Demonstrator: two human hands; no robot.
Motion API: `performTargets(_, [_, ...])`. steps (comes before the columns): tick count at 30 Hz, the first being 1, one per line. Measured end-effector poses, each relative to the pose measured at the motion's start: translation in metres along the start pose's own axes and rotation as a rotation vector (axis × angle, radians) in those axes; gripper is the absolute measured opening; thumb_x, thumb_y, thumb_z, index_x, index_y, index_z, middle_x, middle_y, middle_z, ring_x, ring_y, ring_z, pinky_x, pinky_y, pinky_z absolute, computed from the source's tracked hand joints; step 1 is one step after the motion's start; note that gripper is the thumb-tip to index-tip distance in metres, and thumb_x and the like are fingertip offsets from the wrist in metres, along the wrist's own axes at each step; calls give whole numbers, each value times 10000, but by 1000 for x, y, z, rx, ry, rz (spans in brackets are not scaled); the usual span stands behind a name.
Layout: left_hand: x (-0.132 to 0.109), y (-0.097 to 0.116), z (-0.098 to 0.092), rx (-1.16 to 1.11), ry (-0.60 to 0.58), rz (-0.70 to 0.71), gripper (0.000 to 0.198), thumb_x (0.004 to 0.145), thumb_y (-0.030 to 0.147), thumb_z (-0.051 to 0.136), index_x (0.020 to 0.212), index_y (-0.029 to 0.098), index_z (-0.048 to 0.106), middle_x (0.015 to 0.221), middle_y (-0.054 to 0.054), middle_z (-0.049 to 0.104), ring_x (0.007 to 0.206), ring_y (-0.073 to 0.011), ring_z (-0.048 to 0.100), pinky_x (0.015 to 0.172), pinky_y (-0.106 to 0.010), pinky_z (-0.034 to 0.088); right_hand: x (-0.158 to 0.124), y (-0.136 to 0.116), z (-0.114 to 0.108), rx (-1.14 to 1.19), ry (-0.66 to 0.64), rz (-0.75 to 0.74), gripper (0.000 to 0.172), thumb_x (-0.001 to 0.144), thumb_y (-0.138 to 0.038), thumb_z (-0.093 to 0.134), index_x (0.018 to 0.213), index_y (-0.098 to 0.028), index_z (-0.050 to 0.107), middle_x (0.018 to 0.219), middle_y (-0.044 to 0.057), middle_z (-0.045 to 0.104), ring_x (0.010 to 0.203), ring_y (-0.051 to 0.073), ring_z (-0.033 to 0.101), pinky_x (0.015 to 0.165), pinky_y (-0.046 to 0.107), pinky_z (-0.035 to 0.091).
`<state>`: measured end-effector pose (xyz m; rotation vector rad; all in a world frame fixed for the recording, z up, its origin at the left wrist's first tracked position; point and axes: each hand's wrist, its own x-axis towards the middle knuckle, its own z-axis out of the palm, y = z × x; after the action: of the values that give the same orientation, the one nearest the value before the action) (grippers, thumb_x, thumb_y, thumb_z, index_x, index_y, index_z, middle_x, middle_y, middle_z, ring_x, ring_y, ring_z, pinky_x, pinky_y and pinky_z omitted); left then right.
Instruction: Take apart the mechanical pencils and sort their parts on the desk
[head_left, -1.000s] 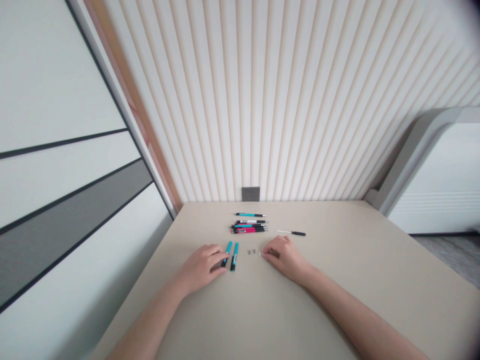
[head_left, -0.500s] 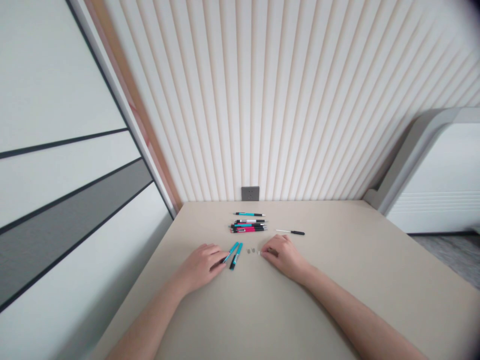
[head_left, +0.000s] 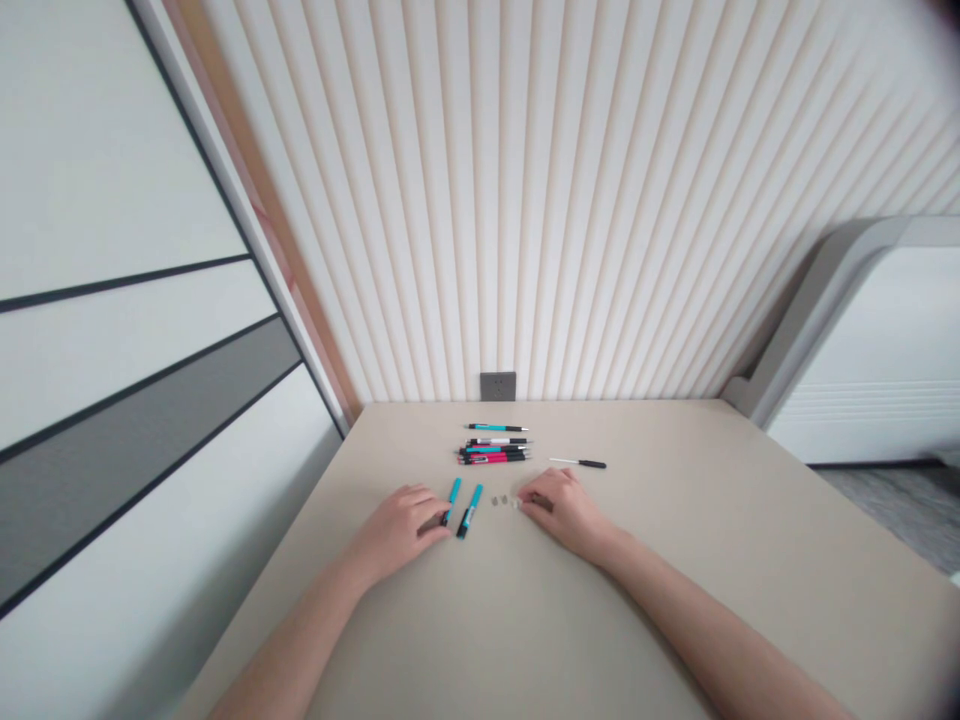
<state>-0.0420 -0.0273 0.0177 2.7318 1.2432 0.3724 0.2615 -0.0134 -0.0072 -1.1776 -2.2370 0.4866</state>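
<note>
My left hand (head_left: 397, 530) rests on the beige tabletop (head_left: 487, 620), its fingers curled beside two teal pen barrels (head_left: 454, 500) (head_left: 470, 510). A small dark piece shows under those fingers, mostly hidden. My right hand (head_left: 562, 512) lies with its fingertips at several small grey parts (head_left: 504, 500), and something dark sits under its fingers. Farther back lies a bundle of teal, pink and black pens (head_left: 493, 453), with one teal pen (head_left: 495, 427) behind it. A small black-handled screwdriver (head_left: 581, 463) lies to the right.
A grey wall socket (head_left: 498, 386) sits just above the tabletop's back edge, against a ribbed cream wall (head_left: 525, 200). A white cabinet (head_left: 862, 370) stands beyond the right edge, and a striped grey-white panel (head_left: 127, 300) runs along the left.
The left teal barrel no longer leans against the other one; it stands more upright, with a gap between them. Both hands stay nearly in place.
</note>
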Motion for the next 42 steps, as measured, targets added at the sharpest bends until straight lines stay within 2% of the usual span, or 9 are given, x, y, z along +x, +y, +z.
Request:
performTargets(5, [-2, 0, -2, -38, -2, -15, 182, 876, 300, 634, 1041, 225, 651, 982, -23, 693, 941, -209, 608, 869, -327, 443, 0, -1, -1, -1, 3, -3, 97, 859, -209, 622, 923, -249, 683, 920, 5, 721, 903, 193, 612, 866, 354, 368])
performTargets(11, [-2, 1, -4, -79, -8, -32, 298, 888, 266, 603, 1185, 245, 608, 977, -25, 678, 895, -186, 620, 822, -293, 466, 0, 1, 1, -7, 9, -10, 119, 861, -219, 616, 951, -250, 687, 934, 12, 722, 912, 191, 618, 877, 351, 378])
performTargets(15, [-2, 0, -3, -61, -17, -16, 199, 914, 310, 574, 1075, 227, 659, 951, -36, 670, 891, -187, 616, 799, -283, 465, 0, 1, 2, 1, 10, -12, 120, 854, -211, 623, 950, -250, 684, 939, 12, 720, 920, 192, 619, 889, 357, 376])
performTargets(23, [-1, -2, -4, 13, -4, -17, 188, 925, 365, 567, 981, 228, 684, 882, -19, 657, 840, -175, 609, 768, -282, 431, -1, -1, -1, -9, 2, -7, 118, 851, -211, 636, 953, -255, 676, 916, -3, 719, 911, 184, 615, 887, 352, 371])
performTargets(28, [0, -2, -2, 73, -13, -6, 234, 939, 378, 544, 852, 221, 694, 808, -8, 646, 787, -166, 600, 743, -293, 394, -1, 0, -1, -17, -1, -14, 116, 864, -234, 625, 966, -259, 675, 938, 4, 718, 926, 187, 614, 885, 349, 378])
performTargets(33, [0, 0, -3, 77, 23, -7, 231, 941, 361, 542, 828, 213, 678, 804, 2, 652, 785, -158, 602, 750, -298, 383, -1, 1, -1, -8, 1, -15, 115, 867, -242, 628, 970, -260, 675, 946, 6, 719, 928, 188, 613, 894, 354, 374])
performTargets(37, [0, 2, -4, 92, 60, -10, 292, 970, 338, 472, 788, 194, 651, 779, -7, 645, 746, -149, 593, 727, -292, 390, -1, 1, -1, -9, -5, -15, 111, 876, -251, 616, 968, -251, 678, 943, 16, 719, 924, 193, 612, 897, 360, 376])
performTargets(42, [0, 3, -2, 123, 64, -20, 334, 974, 333, 435, 734, 191, 619, 717, -8, 617, 695, -157, 577, 693, -290, 403, -1, 0, -3, -13, -8, -10, 120, 890, -270, 600, 977, -256, 681, 958, 15, 720, 942, 195, 612, 903, 366, 375])
